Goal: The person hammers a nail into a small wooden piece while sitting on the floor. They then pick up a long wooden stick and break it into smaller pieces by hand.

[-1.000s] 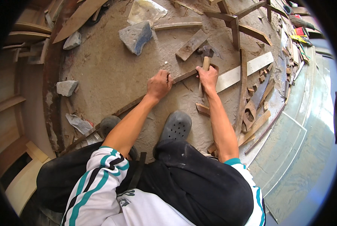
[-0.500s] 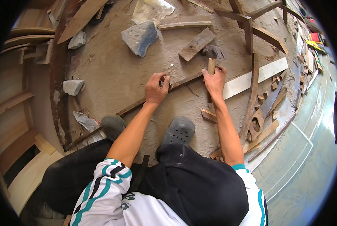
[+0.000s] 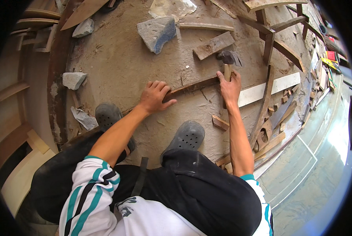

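My left hand (image 3: 155, 96) rests flat on a long dark curved wooden strip (image 3: 193, 85) that lies across a dusty board (image 3: 121, 59). The fingers are spread over the strip's near part. My right hand (image 3: 230, 87) grips the wooden handle of a hammer (image 3: 228, 59), whose metal head sits just beyond the strip's far end. Both forearms reach forward from my lap. My two grey clogs (image 3: 184, 137) stand on the board below the hands.
A grey stone block (image 3: 157, 32) and a short plank (image 3: 214, 45) lie beyond the strip. Smaller stones (image 3: 74, 80) sit at the left. A pale board (image 3: 266, 88), a handsaw (image 3: 276, 118), curved wood pieces and offcuts crowd the right side.
My left hand has gone from pinching something small upright on the strip to lying flat on it. The hammer in my right hand has shifted slightly further out.
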`<control>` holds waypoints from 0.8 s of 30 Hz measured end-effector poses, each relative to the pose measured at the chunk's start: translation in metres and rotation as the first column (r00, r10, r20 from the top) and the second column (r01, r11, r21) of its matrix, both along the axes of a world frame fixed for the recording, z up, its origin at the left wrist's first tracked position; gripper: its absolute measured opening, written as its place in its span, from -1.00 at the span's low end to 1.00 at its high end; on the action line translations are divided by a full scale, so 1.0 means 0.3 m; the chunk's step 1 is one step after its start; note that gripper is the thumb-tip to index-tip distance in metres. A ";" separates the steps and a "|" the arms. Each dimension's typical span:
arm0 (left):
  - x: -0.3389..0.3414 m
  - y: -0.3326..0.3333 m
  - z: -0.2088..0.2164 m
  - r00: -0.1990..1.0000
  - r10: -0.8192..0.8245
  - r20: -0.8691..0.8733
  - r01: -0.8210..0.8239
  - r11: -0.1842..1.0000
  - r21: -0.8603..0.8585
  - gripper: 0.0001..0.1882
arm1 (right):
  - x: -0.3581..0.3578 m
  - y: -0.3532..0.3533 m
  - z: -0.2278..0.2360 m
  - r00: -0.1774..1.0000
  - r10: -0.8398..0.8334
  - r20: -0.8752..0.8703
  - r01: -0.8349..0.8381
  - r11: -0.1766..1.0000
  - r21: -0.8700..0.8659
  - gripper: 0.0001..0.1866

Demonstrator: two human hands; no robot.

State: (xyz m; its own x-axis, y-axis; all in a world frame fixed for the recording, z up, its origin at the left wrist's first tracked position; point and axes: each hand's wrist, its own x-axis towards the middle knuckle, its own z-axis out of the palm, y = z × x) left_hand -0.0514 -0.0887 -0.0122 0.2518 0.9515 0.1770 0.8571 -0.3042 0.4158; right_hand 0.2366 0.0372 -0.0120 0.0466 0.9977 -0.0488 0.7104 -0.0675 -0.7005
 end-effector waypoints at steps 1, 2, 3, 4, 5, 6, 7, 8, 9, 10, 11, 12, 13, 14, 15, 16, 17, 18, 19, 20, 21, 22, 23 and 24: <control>-0.024 -0.024 -0.003 0.997 -0.076 -0.029 0.075 0.997 -0.025 -0.54 | -0.002 -0.014 0.004 1.000 0.018 -0.004 -0.017 1.000 0.019 -0.49; -0.039 -0.041 -0.010 0.998 -0.062 -0.031 0.061 0.997 -0.038 -0.55 | 0.001 -0.035 0.011 0.999 0.034 -0.007 -0.033 0.999 0.038 -0.50; -0.052 -0.047 -0.010 0.998 -0.050 -0.033 0.049 0.998 -0.047 -0.55 | 0.001 -0.055 0.024 0.999 0.048 -0.010 -0.047 0.997 0.061 -0.51; -0.058 -0.051 -0.012 0.999 -0.039 -0.036 0.037 0.998 -0.056 -0.56 | 0.002 -0.081 0.031 0.999 0.041 -0.004 -0.041 0.997 0.064 -0.51; -0.058 -0.052 -0.016 0.999 -0.043 -0.024 0.042 0.997 -0.058 -0.57 | 0.003 -0.113 0.036 0.999 0.034 0.002 -0.034 0.997 0.067 -0.50; -0.054 -0.053 -0.019 0.999 -0.044 -0.011 0.043 0.997 -0.060 -0.57 | -0.003 -0.141 0.051 0.999 0.030 0.009 -0.031 0.997 0.070 -0.48; -0.051 -0.056 -0.021 0.999 -0.044 0.002 0.044 0.997 -0.062 -0.58 | -0.012 -0.165 0.066 0.999 0.024 -0.039 -0.022 0.999 0.039 -0.50; -0.052 -0.061 -0.023 0.999 -0.030 0.021 0.031 0.996 -0.084 -0.59 | -0.028 -0.190 0.080 0.996 0.016 -0.087 -0.016 1.000 0.007 -0.51; -0.045 -0.066 -0.023 0.999 -0.015 0.043 0.020 0.994 -0.108 -0.60 | -0.038 -0.214 0.094 0.991 0.006 -0.132 -0.010 1.000 -0.028 -0.52; -0.039 -0.072 -0.023 0.998 0.001 0.064 0.008 0.991 -0.133 -0.61 | -0.048 -0.237 0.100 0.981 -0.079 -0.179 0.038 0.974 -0.223 -0.49; -0.026 -0.079 -0.023 0.997 0.030 0.071 -0.019 0.988 -0.151 -0.61 | -0.057 -0.256 0.114 0.975 -0.100 -0.196 0.041 0.958 -0.283 -0.49; -0.013 -0.082 -0.020 0.995 0.056 0.078 -0.043 0.985 -0.168 -0.61 | -0.079 -0.269 0.151 0.969 -0.125 -0.211 0.047 0.939 -0.341 -0.48; -0.007 -0.086 -0.017 0.993 0.083 0.084 -0.066 0.980 -0.186 -0.61 | -0.096 -0.283 0.174 0.963 -0.151 -0.224 0.051 0.916 -0.398 -0.48; -0.010 -0.088 -0.013 0.995 0.062 0.071 -0.048 0.982 -0.184 -0.62 | -0.105 -0.296 0.182 0.973 -0.131 -0.188 0.038 0.901 -0.433 -0.47; -0.015 -0.082 -0.006 0.998 0.039 0.056 -0.029 0.983 -0.179 -0.62 | -0.113 -0.311 0.184 0.972 -0.123 -0.199 0.027 0.904 -0.426 -0.48; -0.020 -0.075 -0.001 0.999 0.016 0.041 -0.009 0.985 -0.175 -0.62 | -0.117 -0.330 0.177 0.971 -0.115 -0.209 0.017 0.907 -0.420 -0.48; -0.022 -0.069 -0.001 0.999 -0.013 0.037 0.018 0.991 -0.135 -0.63 | -0.115 -0.345 0.169 0.970 -0.107 -0.220 0.007 0.910 -0.413 -0.48; -0.030 -0.069 -0.009 0.999 -0.040 0.029 0.042 0.994 -0.099 -0.63 | -0.113 -0.352 0.168 0.984 -0.035 -0.175 -0.036 0.922 -0.385 -0.50; -0.037 -0.069 -0.016 0.998 -0.067 0.020 0.068 0.996 -0.063 -0.63 | -0.113 -0.366 0.172 0.988 0.000 -0.157 -0.059 0.927 -0.370 -0.52; -0.044 -0.067 -0.024 0.997 -0.072 0.033 0.074 0.996 -0.052 -0.63 | -0.117 -0.384 0.178 0.990 0.035 -0.138 -0.082 0.931 -0.356 -0.52; -0.048 -0.070 -0.035 0.996 -0.079 0.048 0.081 0.996 -0.045 -0.63 | -0.125 -0.402 0.188 0.991 0.068 -0.116 -0.105 0.933 -0.345 -0.53; -0.050 -0.076 -0.045 0.994 -0.085 0.063 0.088 0.995 -0.037 -0.63 | -0.133 -0.416 0.190 0.987 0.111 -0.112 -0.137 0.955 -0.265 -0.58; -0.053 -0.084 -0.055 0.993 -0.097 0.073 0.100 0.994 -0.035 -0.63 | -0.138 -0.431 0.185 0.982 0.137 -0.128 -0.164 0.960 -0.229 -0.59; -0.055 -0.083 -0.057 0.991 -0.111 0.079 0.114 0.993 -0.031 -0.63 | -0.145 -0.440 0.178 0.976 0.163 -0.145 -0.189 0.964 -0.188 -0.60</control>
